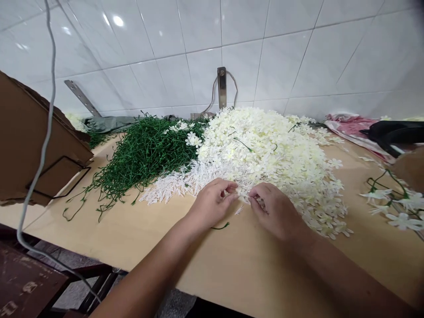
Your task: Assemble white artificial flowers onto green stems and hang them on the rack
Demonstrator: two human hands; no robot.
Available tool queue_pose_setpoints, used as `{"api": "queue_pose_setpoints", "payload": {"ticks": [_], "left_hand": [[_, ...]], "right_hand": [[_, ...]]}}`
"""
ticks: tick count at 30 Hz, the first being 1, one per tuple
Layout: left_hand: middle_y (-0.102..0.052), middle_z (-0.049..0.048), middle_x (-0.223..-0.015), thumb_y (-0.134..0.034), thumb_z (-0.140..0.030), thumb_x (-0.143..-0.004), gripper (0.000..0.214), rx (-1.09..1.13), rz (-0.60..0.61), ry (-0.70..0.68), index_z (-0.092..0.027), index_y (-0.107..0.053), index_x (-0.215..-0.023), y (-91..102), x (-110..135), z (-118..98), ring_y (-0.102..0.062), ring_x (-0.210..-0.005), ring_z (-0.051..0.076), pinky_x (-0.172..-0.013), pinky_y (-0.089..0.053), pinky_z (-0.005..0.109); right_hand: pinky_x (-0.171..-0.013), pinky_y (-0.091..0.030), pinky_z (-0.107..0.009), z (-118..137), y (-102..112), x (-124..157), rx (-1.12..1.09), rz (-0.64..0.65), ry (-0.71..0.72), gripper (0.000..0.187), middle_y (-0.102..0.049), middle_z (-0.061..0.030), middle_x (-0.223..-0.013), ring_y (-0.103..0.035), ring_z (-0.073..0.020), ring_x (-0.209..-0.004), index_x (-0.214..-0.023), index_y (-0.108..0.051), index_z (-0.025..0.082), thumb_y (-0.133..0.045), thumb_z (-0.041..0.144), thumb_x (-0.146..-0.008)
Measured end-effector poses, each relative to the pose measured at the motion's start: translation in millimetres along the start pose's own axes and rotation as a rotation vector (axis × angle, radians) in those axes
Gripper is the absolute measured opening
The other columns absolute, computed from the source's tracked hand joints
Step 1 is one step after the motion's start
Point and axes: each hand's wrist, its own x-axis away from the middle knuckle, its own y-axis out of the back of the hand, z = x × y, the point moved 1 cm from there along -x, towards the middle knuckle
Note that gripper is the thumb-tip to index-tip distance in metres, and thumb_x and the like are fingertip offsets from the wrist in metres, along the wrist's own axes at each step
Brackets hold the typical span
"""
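Observation:
My left hand (212,204) and my right hand (273,210) rest close together on the wooden table (212,265), both with fingers pinched at the near edge of a big heap of cream artificial flowers (265,150). Between the fingertips lie small white plastic pieces from a spread of white spiky parts (179,183); what each pinch holds is too small to name. A thin green stem (221,227) pokes out under my left hand. A heap of green plastic stems (142,154) lies to the left.
A brown cardboard box (29,141) stands at the left table edge, with a grey cable (44,145) hanging before it. Assembled flower sprigs (394,203) lie at the right. A black object (394,134) on pink cloth sits at the back right. White tiled wall behind.

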Motion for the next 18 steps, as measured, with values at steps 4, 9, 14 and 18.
{"api": "queue_pose_setpoints", "payload": {"ticks": [4,9,14,18], "left_hand": [[-0.058,0.0027,-0.074,-0.055,-0.030,-0.076,0.020,0.278,-0.015,0.121,-0.017,-0.063,-0.089,-19.0,-9,1,-0.052,-0.069,0.013,-0.064,-0.041,0.026],[-0.055,0.0002,-0.065,-0.060,-0.035,-0.072,0.022,0.645,0.009,0.259,-0.013,-0.058,-0.078,-23.5,-8,2,-0.049,-0.060,0.010,-0.058,-0.039,0.023],[-0.057,0.0009,-0.064,-0.057,-0.042,-0.074,0.028,0.792,0.131,0.280,-0.014,-0.059,-0.071,-30.0,-6,3,-0.051,-0.060,0.010,-0.061,-0.040,0.024],[-0.054,-0.0006,-0.062,-0.054,-0.041,-0.077,0.028,0.757,0.152,0.265,-0.015,-0.059,-0.071,-34.6,-4,7,-0.047,-0.058,0.008,-0.059,-0.039,0.022]], "right_hand": [[-0.061,-0.043,-0.029,-5,1,1,-0.091,-0.029,-0.018,0.010,-0.056,-0.0042,-0.071,-0.052,-0.0175,-0.068,-0.074,-0.048,0.019,-0.044,0.010,-0.077],[-0.063,-0.044,-0.030,-7,0,4,-0.167,-0.073,0.013,0.005,-0.056,-0.0045,-0.075,-0.054,-0.0169,-0.069,-0.081,-0.048,0.019,-0.045,0.015,-0.080],[-0.064,-0.046,-0.027,-2,3,7,-0.272,-0.126,0.036,0.015,-0.058,-0.0050,-0.083,-0.055,-0.0139,-0.068,-0.095,-0.049,0.018,-0.050,0.017,-0.080],[-0.063,-0.046,-0.027,0,5,6,-0.351,-0.132,-0.009,0.009,-0.059,-0.0033,-0.078,-0.056,-0.0136,-0.067,-0.089,-0.053,0.020,-0.048,0.017,-0.082]]}}
